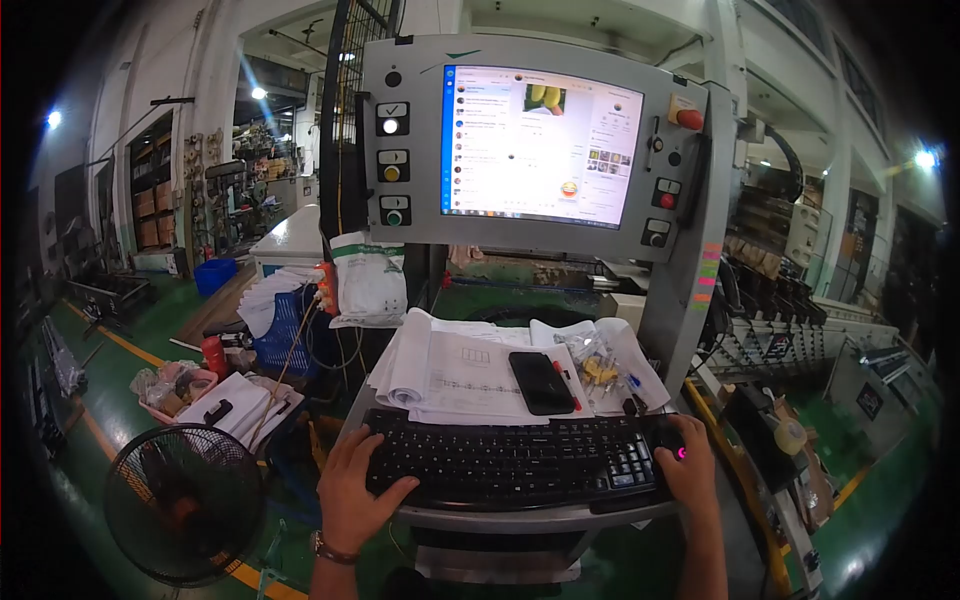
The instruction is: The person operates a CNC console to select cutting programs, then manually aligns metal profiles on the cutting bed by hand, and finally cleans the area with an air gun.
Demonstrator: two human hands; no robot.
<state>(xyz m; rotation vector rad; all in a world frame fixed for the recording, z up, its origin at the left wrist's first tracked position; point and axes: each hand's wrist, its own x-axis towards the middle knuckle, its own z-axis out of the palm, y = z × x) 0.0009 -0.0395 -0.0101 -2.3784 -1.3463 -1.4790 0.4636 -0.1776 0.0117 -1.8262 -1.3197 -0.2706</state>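
Note:
My left hand (357, 492) rests at the left end of a black keyboard (490, 462), fingers spread and holding nothing. At the keyboard's right end, my right hand (690, 465) is wrapped over a dark mouse (664, 440) that shows a pink light. Behind the keys lie loose paper sheets (460, 370), some rolled at the edge, with a black phone (541, 383) and a red pen (567, 384) on them. A clear bag of small yellowish parts (602, 370) sits to the right of the phone. Above, a lit monitor (540, 150) shows a chat window.
Buttons and a red knob (689, 118) flank the screen. A white bag (368, 280) hangs at the left of the desk. On the lower left stand a black fan (185, 505), a pink basket (175, 388) and a blue crate (290, 335). Machinery stands at the right.

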